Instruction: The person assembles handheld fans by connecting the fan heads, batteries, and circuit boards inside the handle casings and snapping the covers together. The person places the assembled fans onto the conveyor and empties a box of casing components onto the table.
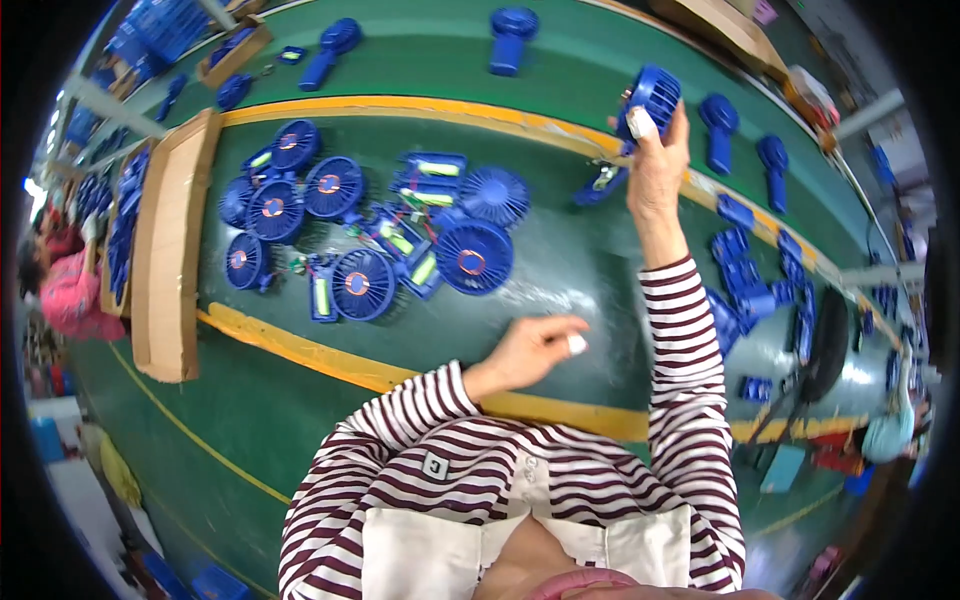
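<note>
My right hand [656,170] is stretched out to the far side of the bench, gripping a blue handheld fan [657,92] by its round, slatted head. A loose part with wires and a handle piece [603,184] hangs just below the fan, near my wrist. My left hand [525,352] hovers over the bench near its front edge, thumb and forefinger apart, with nothing in it. White covers wrap a fingertip on each hand. To the left lie several opened fan units [474,257] with round blue grilles, yellow-green cells and thin wires.
Beyond the yellow strip, a green conveyor belt [430,60] carries several blue fans [513,40]. A cardboard tray [170,250] stands at the left end. More blue parts [745,275] and a dark oval object [826,345] sit at the right. Another person [75,290] is at the far left.
</note>
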{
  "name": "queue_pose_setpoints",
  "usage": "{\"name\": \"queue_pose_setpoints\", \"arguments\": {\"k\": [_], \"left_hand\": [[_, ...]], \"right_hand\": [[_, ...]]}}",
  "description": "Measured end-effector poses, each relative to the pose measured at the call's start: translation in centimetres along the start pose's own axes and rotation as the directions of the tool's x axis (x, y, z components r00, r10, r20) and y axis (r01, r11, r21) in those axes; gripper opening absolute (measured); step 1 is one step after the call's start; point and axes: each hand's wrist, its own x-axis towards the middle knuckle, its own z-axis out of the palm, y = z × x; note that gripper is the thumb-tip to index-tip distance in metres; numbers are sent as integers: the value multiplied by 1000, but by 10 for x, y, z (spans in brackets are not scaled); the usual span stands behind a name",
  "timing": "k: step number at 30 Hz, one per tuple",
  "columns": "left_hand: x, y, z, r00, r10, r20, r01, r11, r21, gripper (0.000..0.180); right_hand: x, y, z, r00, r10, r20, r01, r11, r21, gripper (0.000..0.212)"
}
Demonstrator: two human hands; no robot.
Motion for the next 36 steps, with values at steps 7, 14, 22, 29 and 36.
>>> {"name": "queue_pose_setpoints", "arguments": {"k": [7,14,22,29,36], "left_hand": [[-6,28,-15,891,253,-376,-225,967,117,41],[-5,14,12,980,63,188,-17,972,-235,61],[-38,13,18,896,-40,441,247,872,-422,61],[-46,35,25,910,-60,411,81,996,-32,39],[-39,34,29,891,-330,312,341,940,18,26]], "right_hand": [[-88,-54,-24,853,416,316,-497,461,736,61],[-142,-63,-14,830,460,315,-490,330,807,69],[-165,-74,-14,818,499,287,-526,444,726,67],[-175,-71,-21,727,639,251,-639,496,588,66],[-165,-57,-38,735,639,227,-639,541,547,37]]}}
